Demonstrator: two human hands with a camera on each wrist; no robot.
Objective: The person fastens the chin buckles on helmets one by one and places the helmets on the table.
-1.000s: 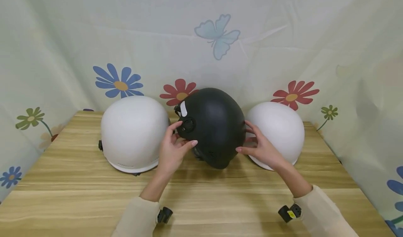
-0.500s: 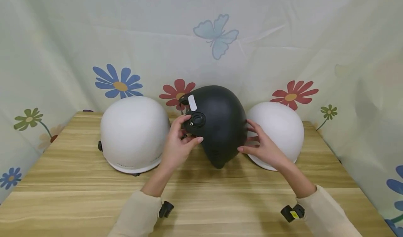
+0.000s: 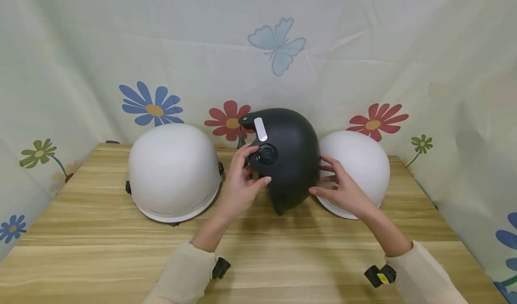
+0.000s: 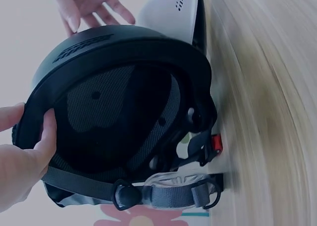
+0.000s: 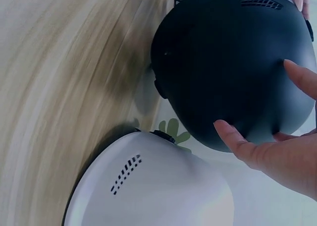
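A black helmet [image 3: 292, 156] with a round side pivot and a white sticker stands turned sideways in the middle, its front opening towards the left. My left hand [image 3: 238, 189] pinches its lower side rim. In the left wrist view, one digit of that hand [image 4: 25, 156] reaches inside the rim while another stays outside. Spread fingers of my right hand [image 3: 343, 189] touch the back of the shell. The padded interior and a grey chin strap [image 4: 171, 196] with a red buckle tab [image 4: 217, 143] face the left wrist camera. Whether the helmet's underside meets the table cannot be told.
A white helmet [image 3: 171, 174] sits to the left of the black one. Another white helmet [image 3: 359, 174] is close on the right, partly behind my right hand. All are near the back of the wooden table [image 3: 101, 250], before a flowered cloth backdrop [image 3: 343, 79].
The black helmet has turned so that its front opening shows more to the left, and has shifted slightly right. Both hands have moved right with it, keeping their contact.
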